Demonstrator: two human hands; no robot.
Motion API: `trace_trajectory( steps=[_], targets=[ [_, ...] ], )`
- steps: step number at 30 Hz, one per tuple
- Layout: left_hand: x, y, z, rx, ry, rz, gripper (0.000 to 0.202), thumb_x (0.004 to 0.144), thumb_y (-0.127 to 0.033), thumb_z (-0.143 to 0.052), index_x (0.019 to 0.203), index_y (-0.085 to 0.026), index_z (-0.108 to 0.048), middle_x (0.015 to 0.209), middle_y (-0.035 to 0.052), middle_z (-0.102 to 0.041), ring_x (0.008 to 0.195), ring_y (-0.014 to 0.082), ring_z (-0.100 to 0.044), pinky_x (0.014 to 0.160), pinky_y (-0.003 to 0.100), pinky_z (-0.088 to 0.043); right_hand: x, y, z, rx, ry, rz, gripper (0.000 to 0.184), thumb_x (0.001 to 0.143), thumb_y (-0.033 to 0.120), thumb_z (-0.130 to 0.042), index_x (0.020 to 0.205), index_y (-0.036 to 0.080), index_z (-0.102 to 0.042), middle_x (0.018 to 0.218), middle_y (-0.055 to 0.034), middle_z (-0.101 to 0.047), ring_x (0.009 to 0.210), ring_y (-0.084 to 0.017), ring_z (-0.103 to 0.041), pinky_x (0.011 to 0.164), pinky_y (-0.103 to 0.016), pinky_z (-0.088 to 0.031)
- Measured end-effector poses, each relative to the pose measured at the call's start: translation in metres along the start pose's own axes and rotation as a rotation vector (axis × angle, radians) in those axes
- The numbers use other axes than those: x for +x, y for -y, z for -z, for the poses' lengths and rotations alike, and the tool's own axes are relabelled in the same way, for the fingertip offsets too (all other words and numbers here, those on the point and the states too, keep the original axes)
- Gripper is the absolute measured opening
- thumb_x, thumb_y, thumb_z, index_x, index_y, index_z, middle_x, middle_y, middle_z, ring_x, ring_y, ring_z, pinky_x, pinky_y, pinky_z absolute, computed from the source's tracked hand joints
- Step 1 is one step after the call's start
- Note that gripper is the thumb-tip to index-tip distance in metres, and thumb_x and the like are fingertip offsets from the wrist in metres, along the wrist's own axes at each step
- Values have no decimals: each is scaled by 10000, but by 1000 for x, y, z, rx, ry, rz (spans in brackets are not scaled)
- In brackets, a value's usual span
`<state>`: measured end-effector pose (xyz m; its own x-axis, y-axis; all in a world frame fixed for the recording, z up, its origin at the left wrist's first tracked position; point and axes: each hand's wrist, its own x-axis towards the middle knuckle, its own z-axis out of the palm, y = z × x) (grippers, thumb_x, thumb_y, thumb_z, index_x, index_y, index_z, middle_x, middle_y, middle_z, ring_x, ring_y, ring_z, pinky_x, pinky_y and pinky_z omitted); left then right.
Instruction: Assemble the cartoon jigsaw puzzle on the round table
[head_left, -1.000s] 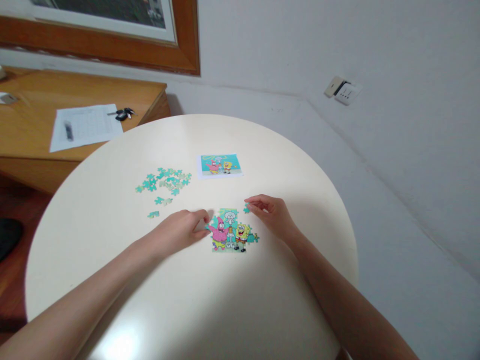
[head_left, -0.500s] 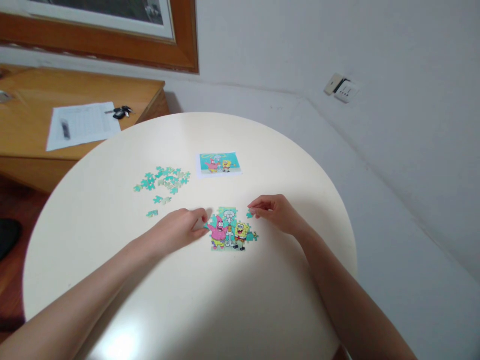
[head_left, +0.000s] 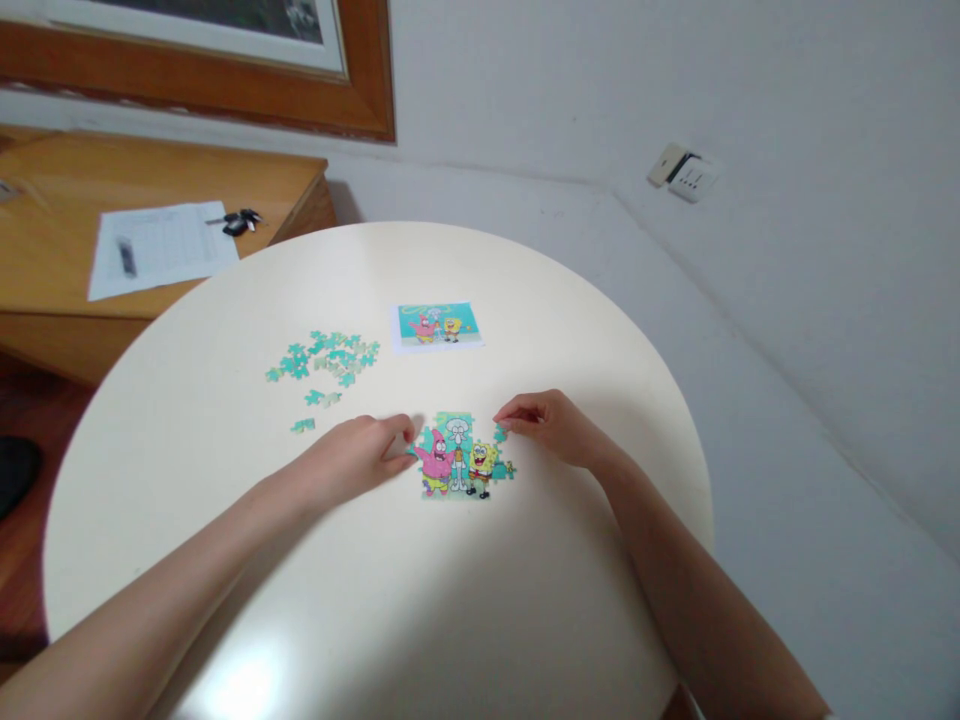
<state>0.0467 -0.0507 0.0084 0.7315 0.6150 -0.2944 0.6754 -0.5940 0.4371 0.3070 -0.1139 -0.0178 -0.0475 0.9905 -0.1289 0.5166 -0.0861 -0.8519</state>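
A partly assembled jigsaw puzzle [head_left: 459, 460] with a pink, a grey-green and a yellow cartoon figure lies flat on the white round table [head_left: 465, 620]. Curled thumb and index finger of my left hand [head_left: 367, 450] grip its left edge. My right hand [head_left: 551, 425] pinches a small teal jigsaw piece [head_left: 500, 431] at the puzzle's upper right, close to the yellow figure. Whether that piece is fully joined to its neighbours I cannot tell.
Loose jigsaw pieces [head_left: 330, 355] are heaped at the left, with a few apart nearer my left forearm. Beyond the puzzle lies a printed reference picture [head_left: 439, 324]. A wooden desk [head_left: 225, 165] at the back left bears a paper sheet [head_left: 161, 250] and keys [head_left: 238, 222].
My right hand has brought the teal piece slightly left and down against the puzzle's upper right edge. My left hand has stayed at the left edge.
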Motion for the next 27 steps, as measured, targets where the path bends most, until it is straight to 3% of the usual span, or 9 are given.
trace_trajectory(
  steps=[11,27],
  targets=[
    [2,-1,1,34,51,48,260,863,-334,-457,1031,-184,-587,605,-1,-574,511,143,-495,537,257,-315,-3,2,9,-39,180,-21,243,711,382,-627,711,153,-708,537,17,-572,526,-98,-453,513,-241,-327],
    [1,0,1,-9,21,22,217,849,-330,-463,967,-189,-578,542,-25,-516,477,126,-462,507,250,-298,-5,6,7,-7,198,-36,175,703,327,-655,678,162,-709,525,22,-589,520,-98,-475,514,-238,-348]
  ],
)
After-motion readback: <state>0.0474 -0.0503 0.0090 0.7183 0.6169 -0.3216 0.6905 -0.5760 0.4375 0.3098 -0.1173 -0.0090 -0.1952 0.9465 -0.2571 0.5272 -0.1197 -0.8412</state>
